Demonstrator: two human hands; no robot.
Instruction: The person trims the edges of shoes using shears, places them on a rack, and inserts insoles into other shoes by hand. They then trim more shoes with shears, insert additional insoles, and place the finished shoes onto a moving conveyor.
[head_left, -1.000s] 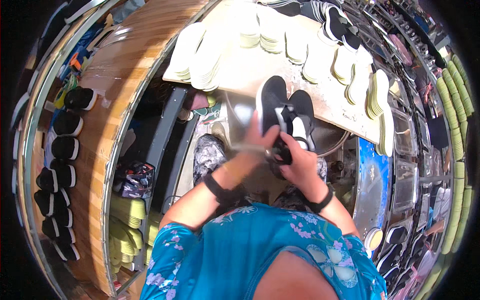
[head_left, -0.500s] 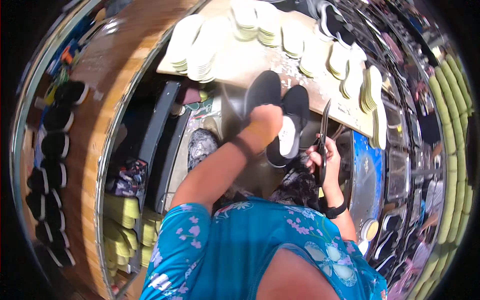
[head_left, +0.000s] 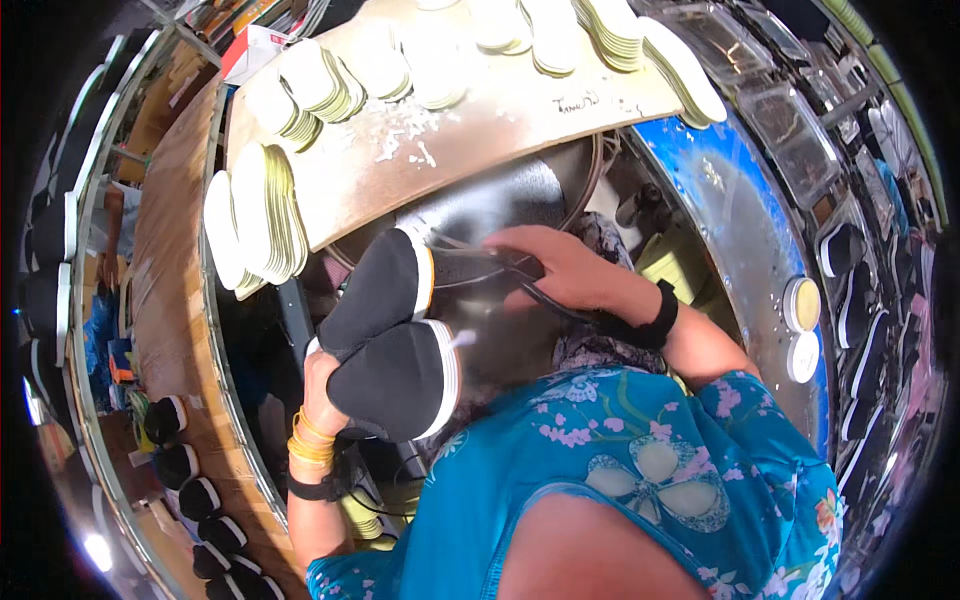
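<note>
My left hand grips a pair of black slip-on shoes, closed around their near left side. The upper shoe and the lower shoe lie against each other, their white sole edges facing right. Closed on a pair of dark scissors, my right hand holds them just right of the upper shoe. The blades reach to that shoe's sole edge; motion blur hides whether they touch it. Yellow rubber bands circle my left wrist.
Beyond the shoes, a board bears stacked white insoles and white scraps. Below it is a round metal drum. A blue metal surface with two round tins lies right. Black shoes line the left wooden shelf.
The shoes have swung left and turned, showing their sole edges. The scissors, upright at the right before, now lie beside the shoes. The whole view has turned toward the right.
</note>
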